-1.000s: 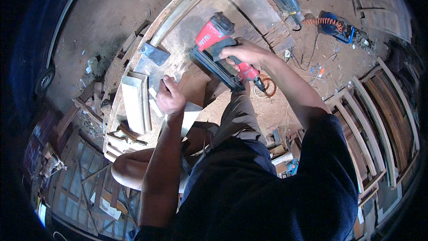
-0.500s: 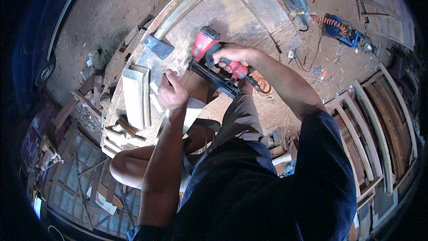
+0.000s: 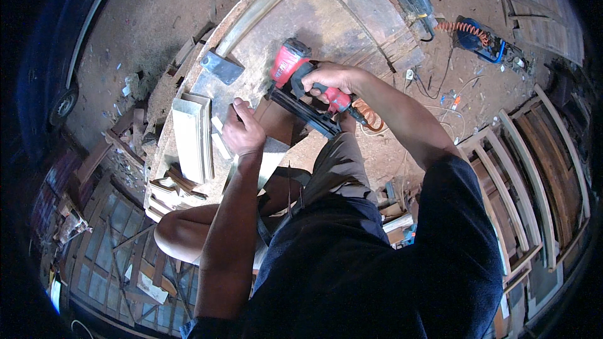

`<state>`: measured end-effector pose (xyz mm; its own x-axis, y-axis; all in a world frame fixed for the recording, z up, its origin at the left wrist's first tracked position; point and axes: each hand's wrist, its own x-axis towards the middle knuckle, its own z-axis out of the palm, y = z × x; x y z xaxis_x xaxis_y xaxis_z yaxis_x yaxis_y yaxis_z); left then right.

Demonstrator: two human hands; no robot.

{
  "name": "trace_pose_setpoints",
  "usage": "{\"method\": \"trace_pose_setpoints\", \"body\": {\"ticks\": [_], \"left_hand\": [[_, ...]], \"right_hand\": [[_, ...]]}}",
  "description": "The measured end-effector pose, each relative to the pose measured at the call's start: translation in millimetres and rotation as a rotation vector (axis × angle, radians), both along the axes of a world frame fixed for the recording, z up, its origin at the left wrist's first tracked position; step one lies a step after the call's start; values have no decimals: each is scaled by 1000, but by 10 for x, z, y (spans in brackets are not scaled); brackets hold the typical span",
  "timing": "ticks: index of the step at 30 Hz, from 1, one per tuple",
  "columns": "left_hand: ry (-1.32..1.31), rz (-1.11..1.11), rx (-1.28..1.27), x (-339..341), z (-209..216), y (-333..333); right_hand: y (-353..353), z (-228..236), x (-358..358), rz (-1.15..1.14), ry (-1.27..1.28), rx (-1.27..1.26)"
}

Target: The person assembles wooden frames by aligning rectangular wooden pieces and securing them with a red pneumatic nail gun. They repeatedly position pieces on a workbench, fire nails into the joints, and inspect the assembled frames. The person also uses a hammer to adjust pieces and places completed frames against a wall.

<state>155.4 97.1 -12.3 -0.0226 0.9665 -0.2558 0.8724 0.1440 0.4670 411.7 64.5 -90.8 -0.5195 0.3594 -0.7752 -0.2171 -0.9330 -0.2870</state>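
Note:
My right hand (image 3: 330, 80) is wrapped round the handle of a red and black nail gun (image 3: 290, 63), whose long dark magazine slants toward my lap. An orange coiled air hose (image 3: 374, 119) hangs by its grip end. Left of the gun, my left hand (image 3: 244, 129) is closed with the thumb on top; whatever lies inside its fingers is hidden. A brown wooden piece (image 3: 275, 119) shows between that hand and the magazine. Pale narrow strips (image 3: 220, 144) lie beside the left hand, next to a stack of white boards (image 3: 190, 141).
The wooden worktable (image 3: 314, 12) carries a dark flat blade like a hatchet head (image 3: 222, 68) and wood offcuts (image 3: 176, 182). Curved wooden frames (image 3: 521, 182) stand at the right. A blue and black machine (image 3: 480, 44) with a coiled hose sits on the floor, far right.
Almost nothing differs. The nail gun has shifted very slightly to the right with my right hand; my left hand keeps its place and closed shape.

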Motion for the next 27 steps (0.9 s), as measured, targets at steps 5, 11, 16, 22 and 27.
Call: {"method": "trace_pose_setpoints", "body": {"ticks": [5, 11, 16, 22, 27], "left_hand": [[9, -1, -18, -6, -11, 4], [44, -4, -30, 31, 52, 6], [53, 10, -66, 37, 52, 13], [64, 5, -64, 39, 65, 13], [62, 8, -58, 29, 42, 11]], "right_hand": [[-139, -20, 9, -1, -15, -33], [-155, 74, 30, -24, -26, -23], [-168, 44, -4, -45, -21, 2], [-237, 11, 39, -38, -17, 24], [-276, 58, 65, -62, -3, -12]]}}
